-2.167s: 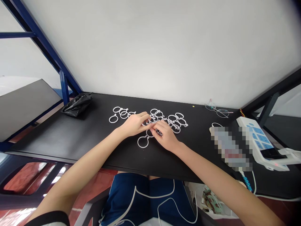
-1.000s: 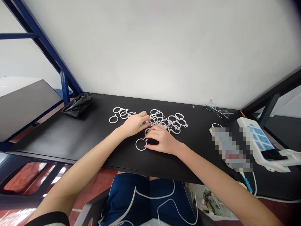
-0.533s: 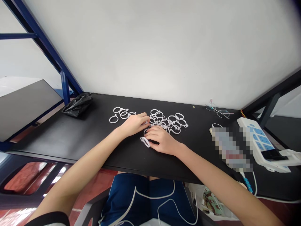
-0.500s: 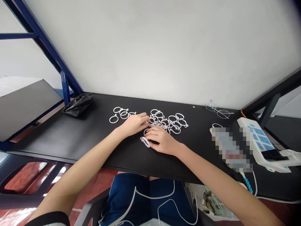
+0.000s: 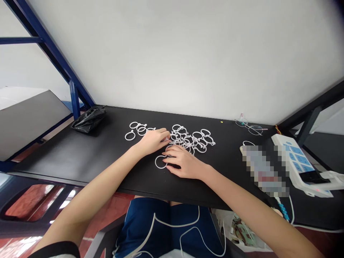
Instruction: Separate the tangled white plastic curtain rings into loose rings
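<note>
White curtain rings, each with a small eyelet, lie on the black desktop (image 5: 113,143). A tangled pile of several rings (image 5: 189,141) is right of my left hand. My left hand (image 5: 157,139) is closed at the pile's left edge, thumb and finger pinching a white ring mostly hidden by them. Below it, my right hand (image 5: 184,160) has thumb and index finger at the right edge of one curtain ring (image 5: 156,163), which appears nearly flat; its eyelet is hidden. Several separate rings (image 5: 130,135) lie left of my left hand.
A crumpled black plastic bag (image 5: 90,120) is at the back left. Eyeglasses (image 5: 255,129) lie at the back right, near a blurred phone (image 5: 264,172) with a cable and a white power strip (image 5: 298,165). A pale wall (image 5: 172,64) rises behind the desk.
The curtain ring at my right fingertips has turned from tilted on edge to nearly flat and sits slightly farther left. My left hand has hardly moved.
</note>
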The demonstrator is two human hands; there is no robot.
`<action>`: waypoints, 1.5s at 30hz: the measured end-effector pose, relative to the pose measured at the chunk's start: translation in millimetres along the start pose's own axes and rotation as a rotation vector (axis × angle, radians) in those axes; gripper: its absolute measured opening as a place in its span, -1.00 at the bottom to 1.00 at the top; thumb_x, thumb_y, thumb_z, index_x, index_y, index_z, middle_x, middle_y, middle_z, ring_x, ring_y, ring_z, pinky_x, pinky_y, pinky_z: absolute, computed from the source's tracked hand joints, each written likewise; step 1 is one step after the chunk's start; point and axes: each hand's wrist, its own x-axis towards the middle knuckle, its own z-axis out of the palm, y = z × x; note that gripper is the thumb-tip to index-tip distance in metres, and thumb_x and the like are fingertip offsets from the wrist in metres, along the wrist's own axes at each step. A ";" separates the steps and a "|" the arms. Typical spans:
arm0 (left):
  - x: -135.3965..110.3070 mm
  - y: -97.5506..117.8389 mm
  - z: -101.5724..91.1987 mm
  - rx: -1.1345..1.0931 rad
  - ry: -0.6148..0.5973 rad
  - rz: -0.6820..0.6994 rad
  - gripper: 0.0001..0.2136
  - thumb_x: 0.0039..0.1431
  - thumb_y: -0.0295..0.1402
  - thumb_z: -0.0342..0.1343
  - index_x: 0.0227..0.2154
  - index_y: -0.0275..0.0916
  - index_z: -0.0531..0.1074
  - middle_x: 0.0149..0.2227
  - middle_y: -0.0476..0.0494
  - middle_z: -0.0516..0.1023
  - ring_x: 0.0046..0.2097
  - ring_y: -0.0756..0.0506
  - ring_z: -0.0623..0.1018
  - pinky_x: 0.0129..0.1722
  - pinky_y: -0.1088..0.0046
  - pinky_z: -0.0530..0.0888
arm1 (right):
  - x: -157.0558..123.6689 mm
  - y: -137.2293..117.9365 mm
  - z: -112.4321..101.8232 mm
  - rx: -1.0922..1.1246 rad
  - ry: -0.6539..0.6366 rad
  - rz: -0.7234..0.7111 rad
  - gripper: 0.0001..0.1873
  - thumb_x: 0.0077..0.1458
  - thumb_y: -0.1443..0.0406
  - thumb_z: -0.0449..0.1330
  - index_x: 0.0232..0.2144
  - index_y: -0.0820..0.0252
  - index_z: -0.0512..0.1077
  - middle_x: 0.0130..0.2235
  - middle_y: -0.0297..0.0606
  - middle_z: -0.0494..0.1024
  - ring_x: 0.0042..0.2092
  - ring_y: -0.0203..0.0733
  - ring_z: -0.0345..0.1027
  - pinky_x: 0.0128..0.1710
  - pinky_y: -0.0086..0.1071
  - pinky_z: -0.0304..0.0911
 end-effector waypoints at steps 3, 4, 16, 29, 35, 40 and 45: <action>0.2 -2.0 -0.6 0.025 0.002 -0.025 -0.85 0.25 -0.29 0.01 -0.34 -0.24 0.41 -0.36 -0.04 0.46 -0.42 0.01 0.44 -0.48 0.53 0.22 | 0.5 1.6 1.1 -0.001 0.027 -0.004 -0.81 0.16 0.41 0.12 -0.23 0.17 0.52 -0.11 -0.13 0.57 0.02 -0.04 0.35 0.06 -0.03 0.29; 0.3 -2.5 -1.1 0.033 0.004 -0.032 -0.86 0.25 -0.30 0.01 -0.34 -0.24 0.41 -0.36 -0.05 0.46 -0.42 0.00 0.45 -0.48 0.53 0.21 | 0.7 2.0 1.3 0.000 0.038 -0.006 -0.80 0.17 0.43 0.11 -0.24 0.17 0.52 -0.14 -0.14 0.57 -0.01 -0.05 0.36 0.04 -0.04 0.31; 0.2 -8.0 -8.6 0.129 0.013 -0.136 -0.91 0.21 -0.34 0.05 -0.35 -0.24 0.39 -0.35 -0.06 0.51 -0.39 -0.05 0.49 -0.52 0.50 0.13 | 0.2 6.8 3.8 0.007 0.091 0.003 -0.83 0.23 0.41 0.08 -0.28 0.20 0.48 -0.26 -0.20 0.55 -0.19 -0.15 0.34 -0.07 -0.17 0.32; -1.5 -16.3 -8.6 0.190 -0.038 -0.202 -0.92 0.13 -0.40 0.00 -0.36 -0.23 0.39 -0.33 -0.06 0.53 -0.34 -0.08 0.53 -0.48 0.48 0.22 | 1.9 3.4 3.8 0.152 0.409 0.054 -0.87 0.21 0.42 0.11 -0.30 0.17 0.46 -0.30 -0.22 0.60 -0.29 -0.20 0.41 -0.25 -0.25 0.39; -0.6 -16.6 -10.9 0.220 -0.086 -0.222 -0.89 0.16 -0.39 -0.01 -0.36 -0.24 0.41 -0.32 -0.07 0.53 -0.29 -0.10 0.53 -0.45 0.46 0.26 | 1.0 5.5 5.9 0.152 0.439 0.061 -0.87 0.19 0.44 0.13 -0.30 0.17 0.46 -0.32 -0.22 0.59 -0.29 -0.20 0.42 -0.27 -0.26 0.41; -0.1 -18.5 -12.2 0.240 -0.134 -0.211 -0.84 0.19 -0.39 -0.01 -0.41 -0.25 0.46 -0.30 -0.11 0.51 -0.26 -0.11 0.52 -0.43 0.46 0.28 | 0.3 6.0 6.6 0.152 0.455 0.072 -0.86 0.19 0.44 0.13 -0.29 0.16 0.47 -0.29 -0.22 0.60 -0.24 -0.19 0.45 -0.23 -0.24 0.43; -0.1 -19.2 -13.2 0.257 -0.136 -0.207 -0.82 0.19 -0.41 -0.01 -0.42 -0.26 0.48 -0.31 -0.13 0.50 -0.21 -0.13 0.51 -0.44 0.47 0.27 | -0.1 6.0 7.3 0.144 0.479 0.075 -0.86 0.19 0.43 0.14 -0.28 0.15 0.47 -0.27 -0.20 0.61 -0.21 -0.17 0.47 -0.20 -0.22 0.45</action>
